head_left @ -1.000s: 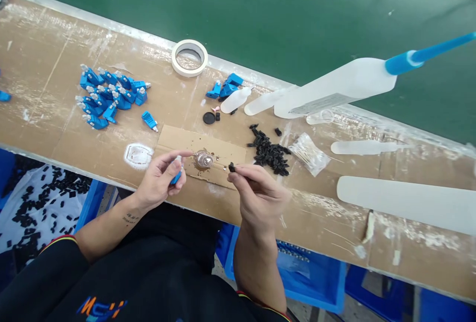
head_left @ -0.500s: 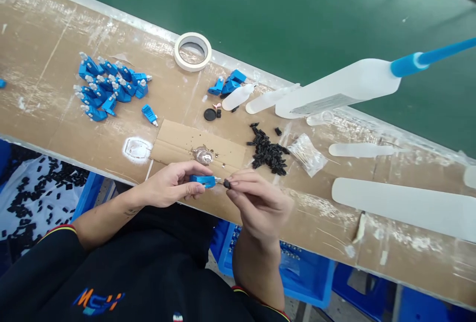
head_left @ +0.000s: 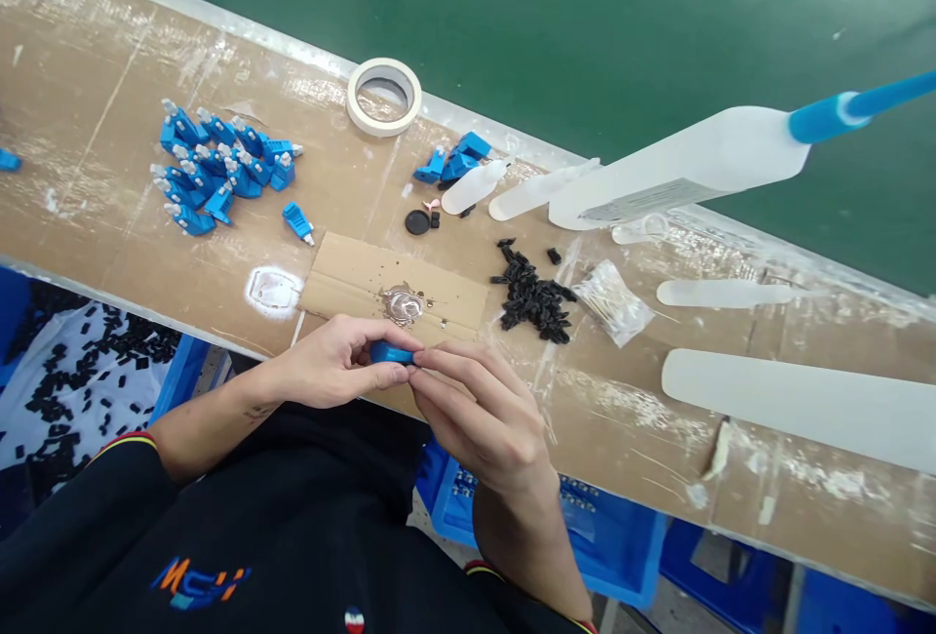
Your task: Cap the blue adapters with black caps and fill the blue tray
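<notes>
My left hand (head_left: 342,361) is closed around a small blue plastic part (head_left: 391,352), held above the front edge of the bench. The fingers of my right hand (head_left: 487,400) are pinched together against the right end of that part. They cover its white tip and the small black piece that they held a moment ago. Just beyond my hands lies a cardboard strip (head_left: 343,268) with a shiny clear blob (head_left: 402,304) on it. A heap of small black pieces (head_left: 537,297) sits to its right.
Several blue parts with white tips (head_left: 219,161) stand in a group at left. A tape roll (head_left: 384,98), white bottles (head_left: 680,166) and a bag of cotton swabs (head_left: 612,302) are on the bench. Blue bins (head_left: 621,556) stand below its front edge.
My right hand has moved left and brought the small black piece to the white tip of the blue part. Fingers now hide both. The view has shifted slightly.
</notes>
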Motion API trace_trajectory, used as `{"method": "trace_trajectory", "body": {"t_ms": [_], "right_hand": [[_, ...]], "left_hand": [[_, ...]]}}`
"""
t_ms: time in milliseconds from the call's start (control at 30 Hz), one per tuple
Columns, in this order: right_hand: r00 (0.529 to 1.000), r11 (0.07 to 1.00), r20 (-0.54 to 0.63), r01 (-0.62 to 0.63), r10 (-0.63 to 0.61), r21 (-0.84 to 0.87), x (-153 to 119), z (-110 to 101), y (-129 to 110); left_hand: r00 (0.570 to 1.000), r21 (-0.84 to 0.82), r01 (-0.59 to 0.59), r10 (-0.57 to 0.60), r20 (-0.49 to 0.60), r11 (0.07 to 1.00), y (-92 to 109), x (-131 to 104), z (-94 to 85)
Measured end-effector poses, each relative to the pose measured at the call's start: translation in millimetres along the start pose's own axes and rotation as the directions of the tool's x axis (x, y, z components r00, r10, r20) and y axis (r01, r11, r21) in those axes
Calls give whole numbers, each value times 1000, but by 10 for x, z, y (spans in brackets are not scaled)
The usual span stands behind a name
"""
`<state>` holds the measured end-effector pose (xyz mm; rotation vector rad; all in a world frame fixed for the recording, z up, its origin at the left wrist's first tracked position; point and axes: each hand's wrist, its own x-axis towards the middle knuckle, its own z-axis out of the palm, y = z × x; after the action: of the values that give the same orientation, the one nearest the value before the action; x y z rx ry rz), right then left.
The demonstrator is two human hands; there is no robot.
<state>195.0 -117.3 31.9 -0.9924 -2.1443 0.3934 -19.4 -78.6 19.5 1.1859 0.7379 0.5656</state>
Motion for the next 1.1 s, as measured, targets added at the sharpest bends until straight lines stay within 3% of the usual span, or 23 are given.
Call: {"method": "trace_trajectory", "body": {"t_ms": [67, 133, 267, 367, 467, 533, 567, 700, 767, 900, 967, 1100], "right_hand": [[996, 996, -54, -63, 67, 65, -77, 41, -12], [970, 949, -135, -161, 203, 269, -165, 102, -28], [865, 714, -152, -282, 478, 641, -273, 264, -81], [812, 631, -142, -317, 566, 708, -281, 383, -135], [775, 637, -198, -314, 601, 704, -292, 461, -193], [743, 582, -183, -320, 644, 748, -322, 480, -219], [725, 508, -136, -324, 676, 798, -348, 478, -221], [642, 71, 160, -318, 750, 945, -596, 381, -167], [551, -85, 262, -326, 792, 942, -827, 316, -154], [314, -269, 380, -342, 870, 900, -1381, 285, -258], [233, -302, 383, -321, 894, 898, -1627, 322, -354], [101, -284, 315, -242, 944, 928, -2048, 378, -521]], "left_hand": [[998, 100, -59, 60, -8, 993, 12, -22, 8], [983, 196, -180, 184, -6, 964, 20, -41, 19], [892, 349, -429, 451, 22, 833, 14, -39, 62], [852, 363, -511, 517, 89, 780, -18, -14, 105], [844, 360, -523, 529, 92, 773, -68, -14, 138], [835, 383, -534, 541, 101, 754, -98, -25, 154], [829, 399, -545, 547, 120, 738, -111, -24, 162], [776, 497, -622, 564, 284, 605, -199, 77, 269], [709, 542, -696, 572, 412, 471, -287, 160, 403], [505, 486, -851, 561, 656, 199, -527, 295, 760], [446, 433, -888, 520, 729, 154, -640, 354, 938], [410, 364, -912, 355, 840, 190, -793, 462, 1267]]}}
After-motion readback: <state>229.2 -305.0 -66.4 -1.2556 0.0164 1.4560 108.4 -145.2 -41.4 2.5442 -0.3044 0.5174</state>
